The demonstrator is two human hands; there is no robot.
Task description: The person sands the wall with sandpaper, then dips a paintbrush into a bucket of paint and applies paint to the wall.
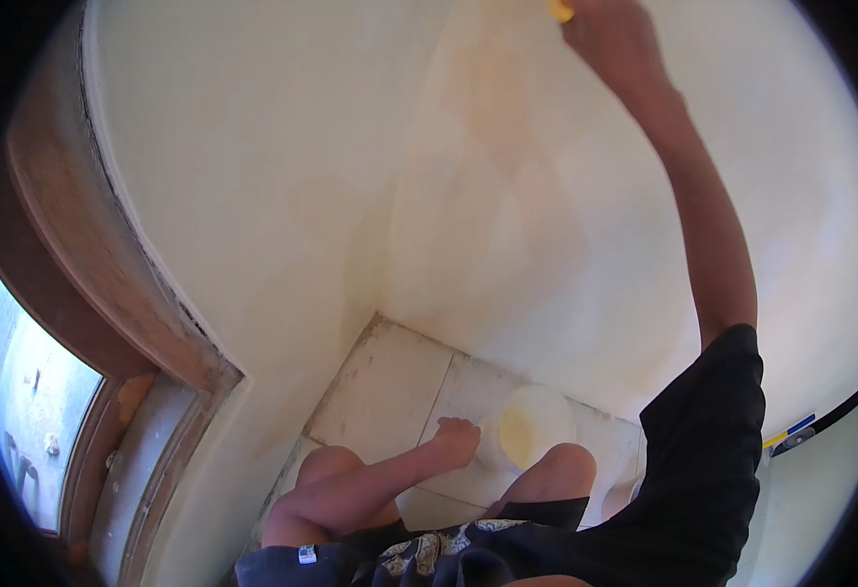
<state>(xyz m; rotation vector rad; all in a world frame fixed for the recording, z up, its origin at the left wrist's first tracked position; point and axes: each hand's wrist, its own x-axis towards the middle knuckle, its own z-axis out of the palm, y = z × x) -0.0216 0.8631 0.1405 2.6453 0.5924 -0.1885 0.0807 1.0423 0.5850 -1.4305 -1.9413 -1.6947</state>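
My right hand (616, 39) is raised high at the top edge of the view, close to the pale wall (282, 127). Its fingers are closed on a small yellow object (561, 10), mostly cut off by the frame, so its kind does not show. Low in the middle, my left hand (456, 442) is curled into a fist beyond my knee, and nothing shows in it. Just right of that fist stands a white bucket (552, 406) on the floor, with something pale yellow inside. Damp-looking, darker patches mark the wall below my right hand.
Light floor tiles (385, 377) meet the walls at a corner ahead. A brown wooden frame (57, 235) with a bright opening lies at left. At far right are a blue and yellow tool (791, 430) and a black curved strip (849, 403).
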